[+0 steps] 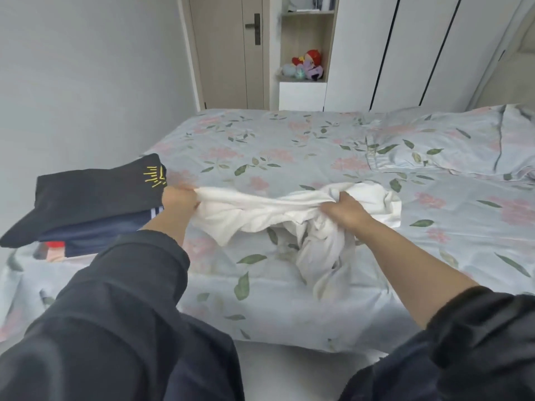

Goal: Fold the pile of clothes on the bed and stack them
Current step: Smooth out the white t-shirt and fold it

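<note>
A crumpled white garment is lying near the front edge of the bed, and the two hands are pulling its upper part out into a band. The left hand is gripping the nine o'clock end of that band, with its fingers curled tightly round the cloth. The right hand is clutching a gathered fold at the three o'clock end, knuckles up and fingers closed over the fabric. Below the right hand, toward six o'clock, the rest of the garment is hanging in a twisted bunch onto the sheet, and a further lump is resting at two o'clock from that hand. The cloth is too bunched to name; it may be a shirt. Dark sleeves are covering both arms, pushed back from the forearms. At nine o'clock from the garment, just beside the left hand, a stack of folded clothes is sitting on the bed: a black piece with a yellow stitched mark on top, a navy piece with white stripes under it, and something red at the bottom. The bed is wearing a pale blue floral sheet, and a matching pillow is lying at two o'clock. Beyond the bed, a door is standing at eleven o'clock, plush toys are sitting on a shelf at twelve, and a white wardrobe is filling the one o'clock side.
</note>
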{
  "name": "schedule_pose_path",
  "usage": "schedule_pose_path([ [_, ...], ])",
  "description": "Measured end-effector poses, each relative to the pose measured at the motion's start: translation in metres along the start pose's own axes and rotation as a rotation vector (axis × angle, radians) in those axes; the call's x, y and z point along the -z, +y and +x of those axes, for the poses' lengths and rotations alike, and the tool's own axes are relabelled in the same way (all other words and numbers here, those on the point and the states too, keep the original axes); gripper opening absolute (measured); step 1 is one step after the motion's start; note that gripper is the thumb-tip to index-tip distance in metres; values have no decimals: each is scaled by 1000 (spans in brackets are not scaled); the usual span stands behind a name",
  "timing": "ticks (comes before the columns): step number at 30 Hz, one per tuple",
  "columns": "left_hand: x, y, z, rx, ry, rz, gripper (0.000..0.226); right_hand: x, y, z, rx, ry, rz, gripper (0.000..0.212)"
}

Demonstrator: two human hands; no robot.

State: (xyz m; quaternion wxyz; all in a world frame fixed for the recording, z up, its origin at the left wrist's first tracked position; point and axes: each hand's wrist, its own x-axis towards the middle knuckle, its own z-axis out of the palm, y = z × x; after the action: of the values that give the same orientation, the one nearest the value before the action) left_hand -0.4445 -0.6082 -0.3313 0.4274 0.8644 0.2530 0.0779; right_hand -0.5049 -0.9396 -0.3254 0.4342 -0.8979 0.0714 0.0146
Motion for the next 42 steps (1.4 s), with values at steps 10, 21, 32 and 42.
schedule_pose_path([
  [10, -99, -20, -53, -401, -428, 303, 40, -23, 67, 2, -55, -152, -159, 71],
  [21, -147, -41, -41, -648, -191, 345, 35, -18, 36, -3, -160, -1240, -407, 13],
  [32, -150, -28, 16, -353, -245, 733, 69, -28, 97, 120, 94, 40, -530, 41],
  [42, -145, -9, 75, -357, -415, 428, 35, -10, 103, 180, -256, -90, -733, 69],
])
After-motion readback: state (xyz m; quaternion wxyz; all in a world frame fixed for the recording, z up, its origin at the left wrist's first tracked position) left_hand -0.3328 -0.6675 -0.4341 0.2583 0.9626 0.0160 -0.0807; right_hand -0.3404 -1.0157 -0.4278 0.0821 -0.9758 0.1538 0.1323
